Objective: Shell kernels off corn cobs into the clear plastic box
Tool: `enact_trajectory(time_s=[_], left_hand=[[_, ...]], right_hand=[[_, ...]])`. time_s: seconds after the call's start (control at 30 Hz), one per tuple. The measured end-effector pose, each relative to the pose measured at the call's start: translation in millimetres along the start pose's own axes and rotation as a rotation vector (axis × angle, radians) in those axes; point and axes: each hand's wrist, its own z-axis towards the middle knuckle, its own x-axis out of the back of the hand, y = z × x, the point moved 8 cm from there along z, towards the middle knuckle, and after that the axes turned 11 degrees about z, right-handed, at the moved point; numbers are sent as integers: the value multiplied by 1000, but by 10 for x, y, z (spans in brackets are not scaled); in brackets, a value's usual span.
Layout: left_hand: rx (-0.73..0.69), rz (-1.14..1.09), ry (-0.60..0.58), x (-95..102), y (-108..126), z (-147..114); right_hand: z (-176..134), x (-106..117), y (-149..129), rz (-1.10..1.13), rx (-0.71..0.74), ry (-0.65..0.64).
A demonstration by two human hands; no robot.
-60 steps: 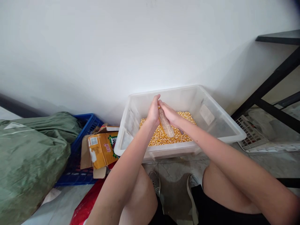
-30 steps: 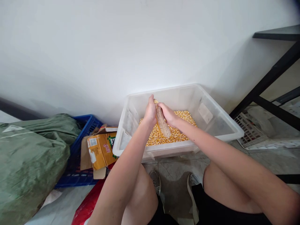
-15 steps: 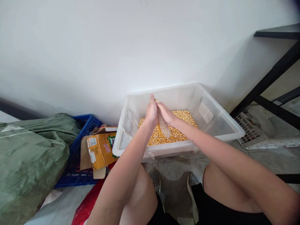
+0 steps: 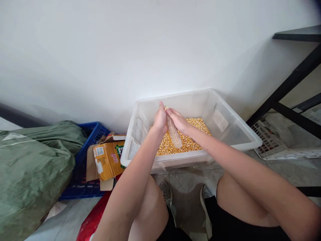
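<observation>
A corn cob [image 4: 174, 132], pale and mostly stripped along its near length, is held between my two hands above a translucent plastic bin [image 4: 233, 146]. My left hand [image 4: 161, 117] wraps the cob's left side near its far end, thumb pointing up. On the other side my right hand [image 4: 178, 120] grips the cob, its fingers pressed along the top. Some yellow shows along the cob's left edge. Below the hands, loose yellow corn kernels [image 4: 193, 144] cover the bin's floor. The cob's far tip is partly hidden by the fingers.
Left of the bin, a torn orange carton [image 4: 109, 160] leans on a blue crate [image 4: 82, 190], with a green sack [image 4: 32, 174] beside it. A red bag [image 4: 94, 214] lies in front. To the right stand a black metal frame [image 4: 283, 87] and a white basket [image 4: 269, 142].
My hands have drawn slightly apart on the cob, exposing more of its upper side. My right hand's fingers have shifted over the top. The bin has stayed put.
</observation>
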Motion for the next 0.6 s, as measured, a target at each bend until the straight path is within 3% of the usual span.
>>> enact_trajectory(time_s=[0.07, 0.23, 0.4, 0.5, 0.6], left_hand=[[26, 11, 58, 65, 16, -14], [15, 22, 69, 114, 67, -20], [-64, 167, 111, 174, 73, 28], [-170, 348, 62, 140, 148, 30], [-371, 473, 97, 136, 351, -33]], right_hand=[[-20, -1, 28, 29, -63, -23], [-86, -21, 132, 122, -252, -25], [-130, -111, 89, 112, -281, -22], [-141, -111, 85, 122, -319, 6], [-127, -22, 100, 143, -361, 66]])
